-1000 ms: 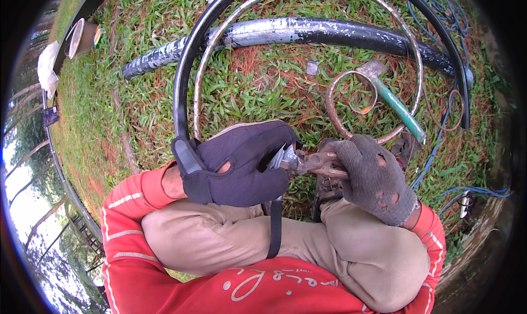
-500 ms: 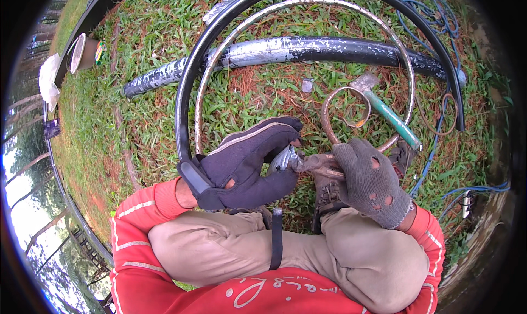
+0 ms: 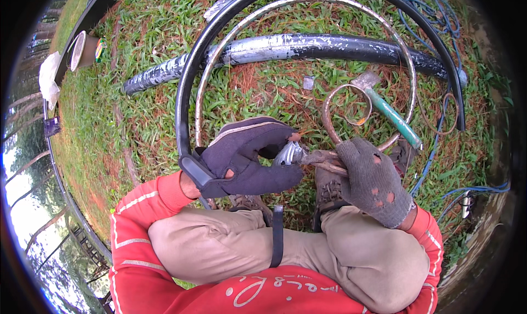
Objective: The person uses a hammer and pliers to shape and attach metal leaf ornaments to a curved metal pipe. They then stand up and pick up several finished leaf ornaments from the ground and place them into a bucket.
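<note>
My left hand (image 3: 247,163), in a dark glove with bare fingertips, curls its fingers and thumb around a crumpled silvery piece (image 3: 291,153). What that piece is, I cannot make out. My right hand (image 3: 379,182), in a grey knitted glove with holes, is closed on the handles of rusty pliers (image 3: 324,161). The jaws of the pliers meet the right end of the silvery piece. A black tube (image 3: 184,105) arches from beside my left wrist over to the far right. Inside its arc lies a thin, partly rusted metal hoop (image 3: 200,94), ending in a small curl near my right hand.
A hammer (image 3: 392,113) with a green handle lies beyond my right hand. Further off, a thick black pipe with flaking silver (image 3: 263,49) crosses the grass. Blue rope (image 3: 439,12) lies at the right. A bucket (image 3: 83,51) and a white bag (image 3: 49,80) are at the far left.
My left hand has tilted slightly and its thumb and fingers are further apart, showing more of the silvery piece. The right hand with the pliers has barely shifted.
</note>
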A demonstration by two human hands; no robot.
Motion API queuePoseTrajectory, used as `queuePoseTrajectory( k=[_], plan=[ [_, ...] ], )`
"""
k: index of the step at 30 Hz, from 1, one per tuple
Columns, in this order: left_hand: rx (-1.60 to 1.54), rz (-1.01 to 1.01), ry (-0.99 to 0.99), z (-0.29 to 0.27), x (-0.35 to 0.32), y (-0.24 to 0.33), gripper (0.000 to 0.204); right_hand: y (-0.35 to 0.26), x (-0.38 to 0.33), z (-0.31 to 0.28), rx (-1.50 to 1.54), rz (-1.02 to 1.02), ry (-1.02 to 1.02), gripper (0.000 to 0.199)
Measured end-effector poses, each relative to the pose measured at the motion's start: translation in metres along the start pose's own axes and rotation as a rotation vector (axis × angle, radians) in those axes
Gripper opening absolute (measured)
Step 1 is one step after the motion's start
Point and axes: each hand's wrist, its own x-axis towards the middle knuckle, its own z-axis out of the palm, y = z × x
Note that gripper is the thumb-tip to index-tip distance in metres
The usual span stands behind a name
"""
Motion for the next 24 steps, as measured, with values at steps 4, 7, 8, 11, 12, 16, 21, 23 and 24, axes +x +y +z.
queuePoseTrajectory(
  k=[4, 7, 8, 11, 12, 16, 21, 23, 24],
  plan=[
    [-0.083, -0.014, 0.047, 0.006, -0.001, -0.001, 0.063, 0.000, 0.000, -0.004, 0.036, -0.002, -0.047, 0.045],
    [-0.089, -0.059, 0.024, 0.004, 0.001, 0.003, 0.062, 0.001, -0.003, -0.004, 0.041, -0.006, -0.046, 0.046],
    [-0.083, -0.068, 0.018, 0.003, 0.000, 0.004, 0.061, 0.002, -0.003, -0.003, 0.053, -0.023, -0.020, 0.046],
    [-0.085, -0.103, 0.010, 0.001, -0.004, 0.008, 0.059, 0.001, -0.004, -0.003, 0.047, -0.031, -0.001, 0.045],
    [-0.096, -0.127, 0.007, 0.001, -0.004, 0.008, 0.060, 0.002, -0.004, -0.001, 0.047, -0.029, -0.001, 0.045],
    [-0.036, -0.149, -0.028, -0.001, 0.001, 0.014, 0.059, 0.004, -0.005, 0.001, 0.115, 0.009, -0.014, 0.049],
    [0.083, -0.216, -0.053, -0.004, 0.005, 0.026, 0.056, 0.003, -0.005, 0.001, 0.100, 0.007, -0.025, 0.048],
    [0.097, -0.218, -0.041, -0.002, 0.004, 0.026, 0.055, 0.004, -0.006, 0.003, 0.089, -0.024, -0.009, 0.049],
    [0.109, -0.218, -0.031, -0.001, 0.004, 0.025, 0.054, 0.004, -0.006, 0.003, 0.090, -0.023, -0.010, 0.049]
  ],
)
